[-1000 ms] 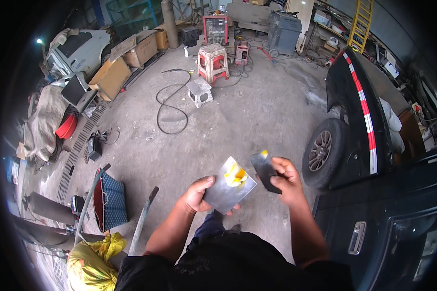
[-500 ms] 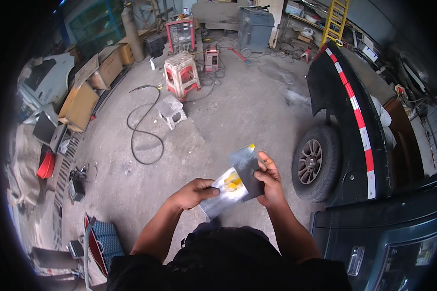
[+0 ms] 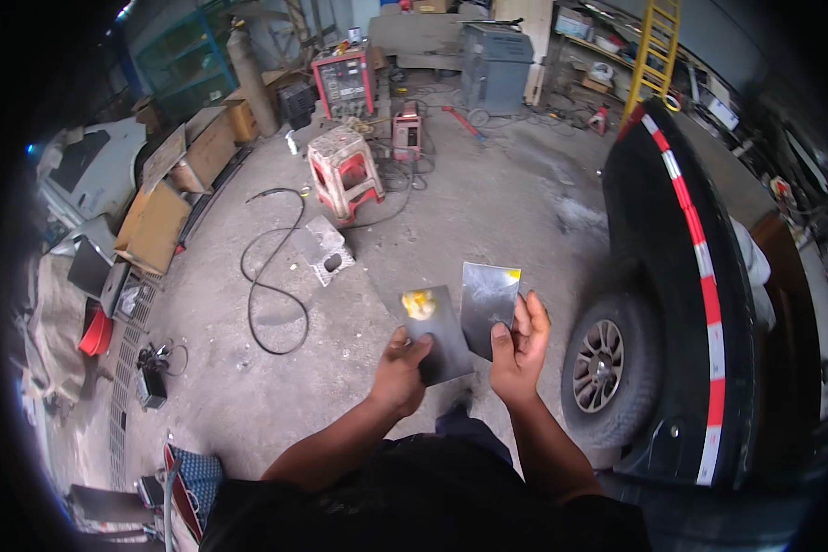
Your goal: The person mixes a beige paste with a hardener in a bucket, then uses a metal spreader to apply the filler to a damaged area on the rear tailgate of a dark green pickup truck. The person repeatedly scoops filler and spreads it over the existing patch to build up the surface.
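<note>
My left hand [image 3: 398, 379] grips a dark, flat metal plate [image 3: 446, 354] with a pale cream and yellow blob of paste [image 3: 419, 304] near its top. Just to the right, my right hand [image 3: 519, 359] holds a second thin metal plate [image 3: 486, 304] upright at a slight tilt, with yellow on its top right corner and my thumb across its lower part. The two plates are side by side, close together.
A dark vehicle panel [image 3: 658, 239] with a striped strip and wheel [image 3: 603, 368] stands at my right. Ahead are stools [image 3: 345, 166], a white block [image 3: 322, 248], a hose [image 3: 276, 350] and welding machines [image 3: 342, 83]. Boards [image 3: 152, 225] and a red basin [image 3: 95, 331] lie left.
The plates, which overlapped half a second ago, are now drawn apart; my left plate has turned more upright and the right one has shifted slightly. My view has swung a little.
</note>
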Demonstrator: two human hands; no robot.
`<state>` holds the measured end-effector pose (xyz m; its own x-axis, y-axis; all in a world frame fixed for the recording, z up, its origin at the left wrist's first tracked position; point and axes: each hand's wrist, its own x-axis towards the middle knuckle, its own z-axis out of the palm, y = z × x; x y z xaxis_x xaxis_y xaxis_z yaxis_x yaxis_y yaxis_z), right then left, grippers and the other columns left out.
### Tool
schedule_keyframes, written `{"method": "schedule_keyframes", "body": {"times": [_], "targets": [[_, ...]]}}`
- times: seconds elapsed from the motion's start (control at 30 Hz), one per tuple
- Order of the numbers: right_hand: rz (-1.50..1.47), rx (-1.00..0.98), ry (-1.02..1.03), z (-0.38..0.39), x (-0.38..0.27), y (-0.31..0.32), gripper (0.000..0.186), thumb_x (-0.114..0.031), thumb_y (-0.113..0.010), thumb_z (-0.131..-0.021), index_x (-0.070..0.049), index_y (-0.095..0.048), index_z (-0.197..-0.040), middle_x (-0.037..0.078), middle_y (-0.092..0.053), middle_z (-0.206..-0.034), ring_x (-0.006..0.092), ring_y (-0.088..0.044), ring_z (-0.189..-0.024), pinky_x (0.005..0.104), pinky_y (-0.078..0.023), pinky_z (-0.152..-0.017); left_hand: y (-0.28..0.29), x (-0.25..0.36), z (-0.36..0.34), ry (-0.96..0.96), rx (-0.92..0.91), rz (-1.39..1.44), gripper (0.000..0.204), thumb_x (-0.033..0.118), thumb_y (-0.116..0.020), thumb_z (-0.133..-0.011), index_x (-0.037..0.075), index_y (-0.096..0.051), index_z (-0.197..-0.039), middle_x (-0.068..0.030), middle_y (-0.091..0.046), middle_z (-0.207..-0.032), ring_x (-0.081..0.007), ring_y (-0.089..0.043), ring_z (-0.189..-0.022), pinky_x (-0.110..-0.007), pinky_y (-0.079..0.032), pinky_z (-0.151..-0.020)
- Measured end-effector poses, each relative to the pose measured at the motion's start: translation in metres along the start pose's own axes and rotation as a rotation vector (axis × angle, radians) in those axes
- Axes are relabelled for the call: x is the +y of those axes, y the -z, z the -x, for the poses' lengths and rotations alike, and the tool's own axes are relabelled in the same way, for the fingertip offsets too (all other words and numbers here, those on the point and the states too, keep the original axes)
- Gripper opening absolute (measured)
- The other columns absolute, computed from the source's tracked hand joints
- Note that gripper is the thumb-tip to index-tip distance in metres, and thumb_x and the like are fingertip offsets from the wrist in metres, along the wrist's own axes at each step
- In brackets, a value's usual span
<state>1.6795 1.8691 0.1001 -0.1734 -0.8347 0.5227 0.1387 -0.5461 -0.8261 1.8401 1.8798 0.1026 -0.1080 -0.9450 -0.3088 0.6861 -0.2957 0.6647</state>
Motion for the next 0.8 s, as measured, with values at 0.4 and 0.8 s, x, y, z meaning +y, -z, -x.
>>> {"method": "schedule_keyframes", "body": {"times": [0.4,0.8], "targets": [[0.458,-0.372,0.006,-0.138,0.033,0.031,0.042,-0.003,-0.050,-0.093,0.007,-0.041,-0.133,0.021,-0.057,-0.130,0.0316,-0.057,-0.119,0.0375,-0.042,-0.103,-0.058,0.018,-0.148,-0.448,0.053,-0.278,0.017,0.003,-0.047,-0.098,0.004,-0.049,-0.116,-0.0050,-0.061,-0.108,-0.0096,-0.056,-0.099,-0.026,-0.045,-0.088],[0.880,-0.379,0.028,-0.264,0.159,0.019,0.051,0.007,-0.047,-0.085,0.005,-0.041,-0.136,0.023,-0.057,-0.125,0.0391,-0.058,-0.108,0.0433,-0.046,-0.096,-0.061,0.088,-0.334,-0.595,-0.068,-0.238,0.017,0.005,-0.049,-0.099,0.002,-0.050,-0.116,-0.0045,-0.061,-0.107,-0.0098,-0.055,-0.098,-0.027,-0.044,-0.090]]}}
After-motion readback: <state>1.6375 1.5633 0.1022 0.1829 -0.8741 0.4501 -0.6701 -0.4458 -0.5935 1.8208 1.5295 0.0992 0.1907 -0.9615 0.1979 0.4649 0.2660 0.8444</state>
